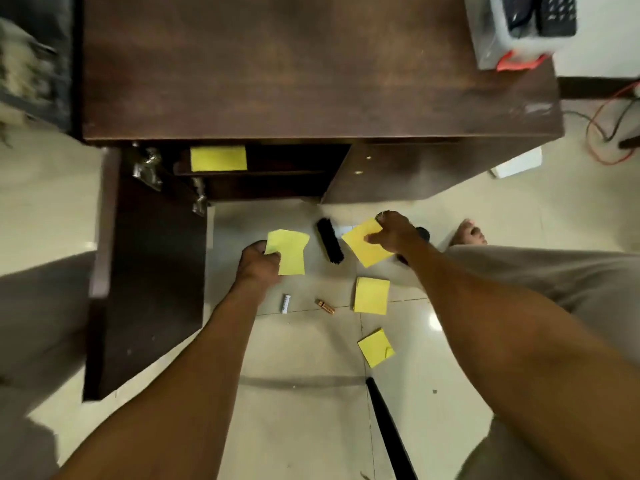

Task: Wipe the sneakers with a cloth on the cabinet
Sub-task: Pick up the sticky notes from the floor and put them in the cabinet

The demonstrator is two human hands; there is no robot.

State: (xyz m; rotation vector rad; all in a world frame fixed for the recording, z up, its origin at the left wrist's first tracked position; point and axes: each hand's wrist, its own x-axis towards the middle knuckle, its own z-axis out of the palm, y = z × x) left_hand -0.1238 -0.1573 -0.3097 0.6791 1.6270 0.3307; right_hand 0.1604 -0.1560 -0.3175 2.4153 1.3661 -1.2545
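I look down at a dark wooden cabinet [311, 71] with its left door [149, 271] swung open. My left hand [258, 263] pinches a yellow sheet [289, 251] just above the tiled floor. My right hand [391, 233] grips a second yellow sheet [363, 245] and seems to hold a dark object [422, 233] beneath it. A black shoe brush [329, 244] lies on the floor between the two hands. No sneakers and no cloth are in view.
Two more yellow sheets [370, 294] [375, 347] lie on the floor, another [218, 158] on the cabinet shelf. Two small batteries [285, 303] [325, 306] lie near my left forearm. A plastic basket [519, 29] stands on the cabinet's right corner. A black stick [388, 427] crosses the floor; cables [609, 126] trail at right.
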